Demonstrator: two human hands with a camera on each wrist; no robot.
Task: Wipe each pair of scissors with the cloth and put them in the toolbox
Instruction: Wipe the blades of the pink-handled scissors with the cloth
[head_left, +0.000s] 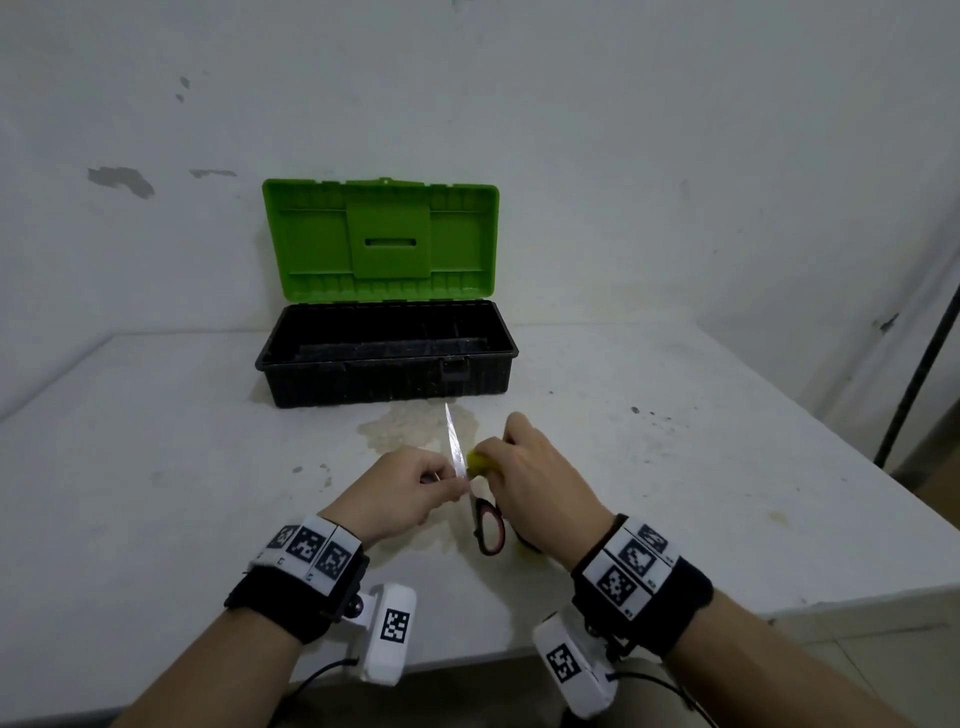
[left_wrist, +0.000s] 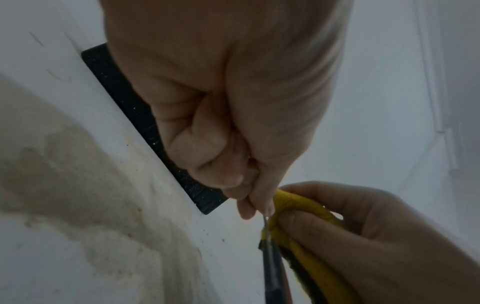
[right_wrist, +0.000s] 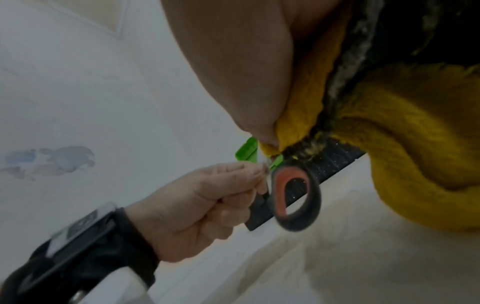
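Observation:
A pair of scissors (head_left: 456, 447) with black and red handles (head_left: 489, 530) is held above the table, blades pointing toward the toolbox. My left hand (head_left: 415, 480) pinches the blades near the pivot between thumb and fingers. My right hand (head_left: 524, 467) grips a yellow cloth (head_left: 480, 461) and presses it against the blade's right side. The wrist views show the cloth (left_wrist: 298, 222) (right_wrist: 405, 133) bunched in the right fingers beside the steel and the handle loop (right_wrist: 298, 197) hanging below. The toolbox (head_left: 387, 358), black with a green lid (head_left: 382, 239), stands open behind; its interior looks empty.
The white table (head_left: 156, 467) bears a brownish stain (head_left: 410, 428) in front of the toolbox. Its right edge (head_left: 857, 597) drops off near my right arm. A dark pole (head_left: 919, 374) leans by the wall at right. A scuffed white wall rises directly behind the toolbox.

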